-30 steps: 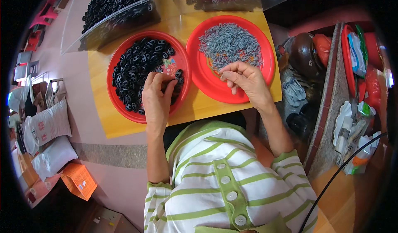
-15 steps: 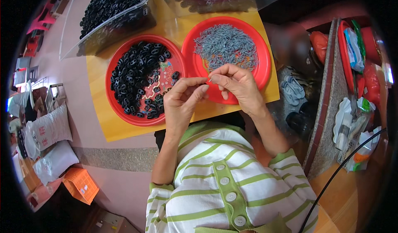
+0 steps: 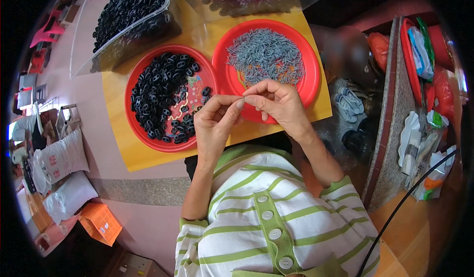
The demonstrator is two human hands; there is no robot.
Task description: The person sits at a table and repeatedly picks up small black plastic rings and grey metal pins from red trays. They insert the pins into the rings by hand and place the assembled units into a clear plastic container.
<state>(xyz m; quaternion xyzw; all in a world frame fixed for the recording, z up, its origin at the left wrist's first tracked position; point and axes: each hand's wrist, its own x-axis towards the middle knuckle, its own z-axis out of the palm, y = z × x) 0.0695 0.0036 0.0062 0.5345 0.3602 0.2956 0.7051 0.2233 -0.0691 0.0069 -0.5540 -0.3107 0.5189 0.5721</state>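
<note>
My left hand (image 3: 216, 121) and my right hand (image 3: 279, 104) meet fingertip to fingertip above the near gap between two red round trays. Each pinches thumb against forefinger; whatever sits between the tips is too small and covered to name. Left of them, the red tray (image 3: 129, 110) holds many small black plastic pieces (image 3: 153, 92) with two holes each, heaped on its far and left sides. The other red tray (image 3: 312, 79), partly behind my right hand, carries a pile of small grey screws (image 3: 266, 52).
Both trays stand on a yellow tabletop (image 3: 143, 159). Behind them are a clear bin (image 3: 170, 30) full of black pieces and a second clear bin (image 3: 256, 3). A stone-topped ledge (image 3: 385, 124) rises at right, and a black cable (image 3: 402, 203) hangs beside my right sleeve.
My fingertips have come together, and the small light bit seen between them before is now covered. Both hands have shifted slightly; the whole view has moved a little.
</note>
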